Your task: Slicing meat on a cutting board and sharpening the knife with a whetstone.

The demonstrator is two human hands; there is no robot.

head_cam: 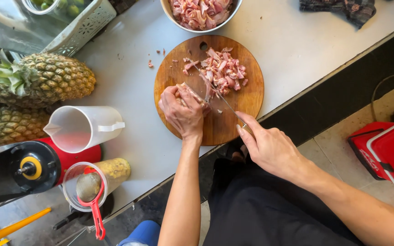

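Fingers of the left hand (pixel 182 112) curl down, pinning a strip of raw bacon (pixel 189 93) on the round wooden chopping board (pixel 224 125), while the right hand (pixel 270 148) grips the knife (pixel 215 93) slicing just beyond those fingertips, chopped pieces (pixel 224 70) heaped past the blade.

So the count: two pineapples (pixel 46 79) (pixel 12 125), one round cutting board (pixel 233 118), one knife (pixel 215 93), one bowl (pixel 178 20) of chopped meat just above the board, one white jug (pixel 80 127), one red cooler (pixel 386 152), two hands (pixel 183 114) (pixel 270 146).
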